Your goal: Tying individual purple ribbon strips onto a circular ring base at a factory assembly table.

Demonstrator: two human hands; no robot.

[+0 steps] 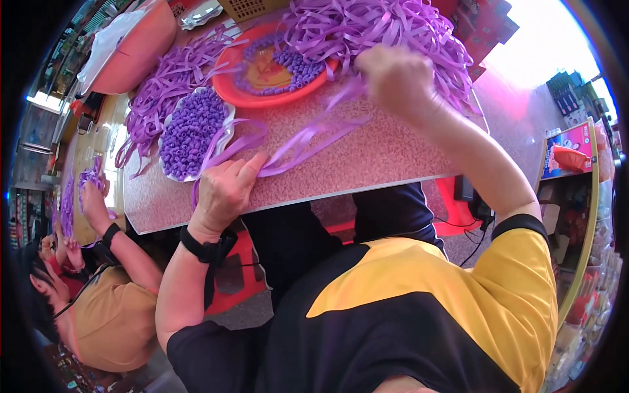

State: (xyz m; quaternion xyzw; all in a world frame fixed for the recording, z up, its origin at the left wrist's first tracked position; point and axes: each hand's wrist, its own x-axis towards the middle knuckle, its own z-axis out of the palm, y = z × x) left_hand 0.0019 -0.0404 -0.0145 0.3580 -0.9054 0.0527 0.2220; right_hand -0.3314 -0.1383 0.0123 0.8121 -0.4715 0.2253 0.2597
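- While the left hand [226, 190] pinches 1 flat purple plastic ribbon [295, 145] shut at the table edge, the fisted right hand [393, 77] grips its far end.
- Slack could snag the white tray of purple rolled beads [193, 131] just beyond the left hand, spilling them.

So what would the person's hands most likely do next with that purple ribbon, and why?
Probably draw the right hand further back, to free the purple ribbon strand from the ribbon heap. The strand runs across the speckled table from that raised hand to the left hand, which pins its near end flat. Its far part looks tangled in the heap.
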